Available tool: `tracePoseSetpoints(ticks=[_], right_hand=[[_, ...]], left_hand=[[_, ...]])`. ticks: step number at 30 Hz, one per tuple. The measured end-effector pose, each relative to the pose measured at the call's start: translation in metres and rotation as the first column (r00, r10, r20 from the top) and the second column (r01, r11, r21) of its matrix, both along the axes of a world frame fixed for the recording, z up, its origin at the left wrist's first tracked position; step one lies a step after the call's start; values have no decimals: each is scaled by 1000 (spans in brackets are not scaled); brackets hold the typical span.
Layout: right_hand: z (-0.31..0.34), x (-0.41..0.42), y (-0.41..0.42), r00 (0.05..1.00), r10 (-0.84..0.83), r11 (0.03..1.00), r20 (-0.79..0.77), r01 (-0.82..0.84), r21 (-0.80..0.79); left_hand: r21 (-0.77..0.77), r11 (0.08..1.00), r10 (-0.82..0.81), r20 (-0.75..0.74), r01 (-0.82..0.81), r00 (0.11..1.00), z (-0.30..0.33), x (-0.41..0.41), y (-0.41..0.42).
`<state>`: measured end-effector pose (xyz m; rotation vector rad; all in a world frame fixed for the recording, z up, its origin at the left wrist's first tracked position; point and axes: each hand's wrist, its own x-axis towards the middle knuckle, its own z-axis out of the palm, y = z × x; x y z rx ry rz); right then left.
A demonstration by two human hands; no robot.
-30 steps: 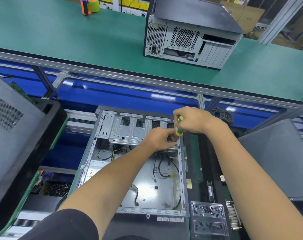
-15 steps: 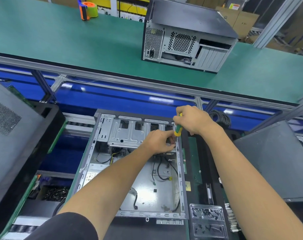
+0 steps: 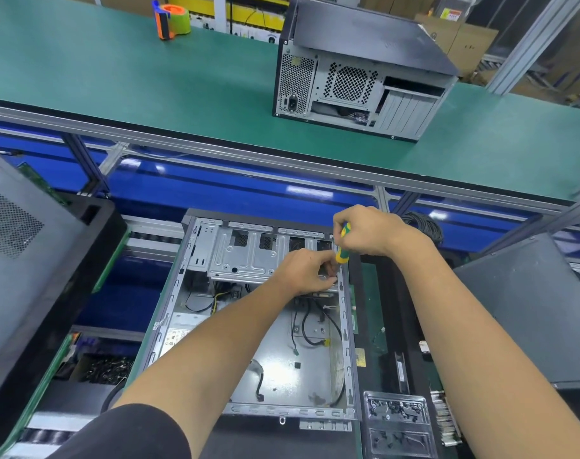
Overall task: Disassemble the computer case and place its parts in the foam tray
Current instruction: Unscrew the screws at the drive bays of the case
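Open case: we see the computer case (image 3: 249,326) lying on its side at the centre, its side panel off and the interior facing up, with black cables loose on its floor.
Drive cage: the metal drive cage (image 3: 245,256) sits at 12 o'clock inside the case.
Right hand: our right hand (image 3: 368,230) has its fingers wrapped around the screwdriver (image 3: 342,246), a yellow-and-green handle pointing down at the case's 1 o'clock corner.
Left hand: our left hand (image 3: 305,270) has curled fingers pinched at the screwdriver tip; we cannot tell what they pinch.
Writing: a white label (image 3: 174,337) at 8 o'clock in the case and a yellow sticker (image 3: 360,357) at 4 o'clock are too small to read.
Second case: a closed case (image 3: 361,71) stands on the green bench (image 3: 116,77) at 1 o'clock.
Tape: a tape dispenser (image 3: 171,19) sits at 11 o'clock.
Tray: a clear plastic tray (image 3: 398,422) lies at 5 o'clock.
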<state>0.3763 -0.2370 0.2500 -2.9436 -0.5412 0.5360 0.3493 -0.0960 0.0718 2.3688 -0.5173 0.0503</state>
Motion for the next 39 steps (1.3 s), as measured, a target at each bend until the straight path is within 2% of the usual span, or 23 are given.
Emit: tracePoseSetpoints(ticks=[5,10,16,21,27,32,39], right_hand=[[-1,2,-1,997,21,997,75,-16,-70],[5,3,-2,994,101,990,-40,-104,-100],[-3,3,0,989,100,987,105,-85,-133],[0,2,-1,982,178,974,70,-166,-155],[-5,2,0,958,178,966,225,-127,-225],[-1,3,-1,971,199,967,133,-172,-190],[0,3,-3,970,205,968,129,-181,-175]], left_hand=[[3,1000,2,-11,-2,1000,0,0,-1],[-12,1000,-1,-5,1,1000,-2,0,0],[-5,1000,8,-11,-8,1000,0,0,-1],[-14,1000,11,-14,-11,1000,-1,0,-1],[6,1000,8,-45,-7,999,0,0,-1],[9,1000,11,-34,-11,999,0,0,0],[18,1000,6,-15,-6,1000,0,0,0]])
